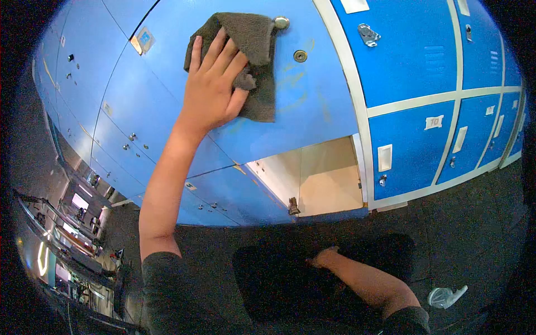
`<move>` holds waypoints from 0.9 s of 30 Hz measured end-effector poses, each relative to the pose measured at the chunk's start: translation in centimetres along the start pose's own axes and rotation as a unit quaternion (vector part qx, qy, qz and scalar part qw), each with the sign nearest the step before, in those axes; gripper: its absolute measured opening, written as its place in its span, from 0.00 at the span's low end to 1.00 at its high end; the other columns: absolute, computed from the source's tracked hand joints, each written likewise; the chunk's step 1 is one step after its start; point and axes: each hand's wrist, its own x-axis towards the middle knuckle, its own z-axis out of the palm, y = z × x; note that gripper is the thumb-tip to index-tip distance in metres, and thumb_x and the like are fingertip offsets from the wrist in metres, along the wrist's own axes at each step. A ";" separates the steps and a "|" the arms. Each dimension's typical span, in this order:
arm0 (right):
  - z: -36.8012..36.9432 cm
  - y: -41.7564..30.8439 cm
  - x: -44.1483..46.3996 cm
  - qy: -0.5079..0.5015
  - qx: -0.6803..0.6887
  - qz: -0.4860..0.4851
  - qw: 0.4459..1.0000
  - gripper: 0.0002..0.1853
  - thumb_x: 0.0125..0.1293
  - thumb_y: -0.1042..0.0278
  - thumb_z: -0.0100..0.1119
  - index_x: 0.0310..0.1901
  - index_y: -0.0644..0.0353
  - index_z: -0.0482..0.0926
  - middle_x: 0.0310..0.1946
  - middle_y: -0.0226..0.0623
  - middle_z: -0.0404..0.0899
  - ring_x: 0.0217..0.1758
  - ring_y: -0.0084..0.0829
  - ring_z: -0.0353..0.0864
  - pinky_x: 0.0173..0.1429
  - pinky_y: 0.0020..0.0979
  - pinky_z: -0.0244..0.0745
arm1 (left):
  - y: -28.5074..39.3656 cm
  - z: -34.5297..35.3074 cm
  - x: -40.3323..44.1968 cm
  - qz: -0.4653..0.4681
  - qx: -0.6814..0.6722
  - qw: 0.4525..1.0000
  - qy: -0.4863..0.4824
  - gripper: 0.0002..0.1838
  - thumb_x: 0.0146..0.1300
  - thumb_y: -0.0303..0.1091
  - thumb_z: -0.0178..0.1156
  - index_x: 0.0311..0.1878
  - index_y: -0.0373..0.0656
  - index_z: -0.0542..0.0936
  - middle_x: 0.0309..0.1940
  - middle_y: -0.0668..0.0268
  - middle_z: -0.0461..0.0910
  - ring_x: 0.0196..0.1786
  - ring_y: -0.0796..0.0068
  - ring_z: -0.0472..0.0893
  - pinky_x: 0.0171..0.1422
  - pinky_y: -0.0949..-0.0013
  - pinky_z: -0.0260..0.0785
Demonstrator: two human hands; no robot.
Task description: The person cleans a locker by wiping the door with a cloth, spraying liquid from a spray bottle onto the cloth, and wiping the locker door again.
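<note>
My left hand (pixel 209 106) presses a dark grey-brown cloth (pixel 254 47) flat against a light blue locker door (pixel 245 142). Its fingers are spread over the cloth, and a fold of it pokes out between thumb and forefinger. Just right of the cloth are a round metal knob (pixel 282 23) and a brass lock (pixel 300 56). Yellowish smears mark the door beside them. Low down, my right hand (pixel 326 257) rests by my dark-clothed leg, and its fingers are lost in shadow.
Below the door an open compartment (pixel 329 178) shows a pale interior. Brighter blue lockers (pixel 410 56) with white frames stand to the right. A clear and white plastic object (pixel 445 297) lies on the dark floor (pixel 469 240). Gym-like equipment (pixel 78 245) fills the lower left.
</note>
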 end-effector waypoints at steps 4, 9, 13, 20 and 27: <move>-5.8 -2.0 -9.7 0.010 -0.007 -0.021 1.000 0.47 0.73 0.19 0.33 0.85 0.40 0.49 0.87 0.36 0.47 0.88 0.50 0.46 0.83 0.73 0.38 | 0.8 0.5 -1.5 -0.010 -0.020 1.000 0.015 0.25 0.56 0.41 0.59 0.56 0.39 0.79 0.66 0.50 0.76 0.79 0.43 0.66 0.85 0.31 0.43; -1.4 -1.1 -2.3 0.005 -0.007 0.001 1.000 0.47 0.73 0.21 0.36 0.85 0.40 0.49 0.86 0.36 0.47 0.88 0.51 0.46 0.83 0.73 0.38 | -0.6 -0.1 -6.7 -0.017 -0.012 0.999 -0.035 0.21 0.57 0.39 0.59 0.50 0.36 0.80 0.62 0.47 0.77 0.76 0.39 0.68 0.82 0.29 0.47; -1.4 -0.9 -3.0 0.047 0.013 -0.001 0.999 0.47 0.73 0.23 0.40 0.85 0.40 0.49 0.86 0.37 0.47 0.88 0.51 0.46 0.83 0.72 0.38 | -3.3 -1.5 -6.6 -0.031 0.012 0.999 -0.036 0.20 0.58 0.37 0.58 0.51 0.34 0.79 0.64 0.44 0.76 0.76 0.35 0.67 0.82 0.28 0.46; -2.1 -1.1 -3.4 0.014 0.009 0.011 1.000 0.46 0.73 0.23 0.40 0.85 0.40 0.52 0.86 0.38 0.48 0.87 0.52 0.48 0.84 0.71 0.40 | -2.6 -0.2 -1.5 -0.032 -0.008 0.998 0.049 0.26 0.58 0.36 0.58 0.59 0.34 0.78 0.68 0.43 0.73 0.79 0.34 0.62 0.84 0.29 0.39; -2.9 -1.3 -5.1 0.029 0.020 -0.003 0.999 0.45 0.73 0.23 0.40 0.84 0.40 0.53 0.86 0.38 0.49 0.87 0.52 0.48 0.84 0.71 0.39 | -0.6 -0.3 -4.1 -0.003 -0.025 0.999 -0.032 0.27 0.57 0.41 0.56 0.57 0.34 0.79 0.65 0.45 0.76 0.77 0.36 0.66 0.84 0.30 0.43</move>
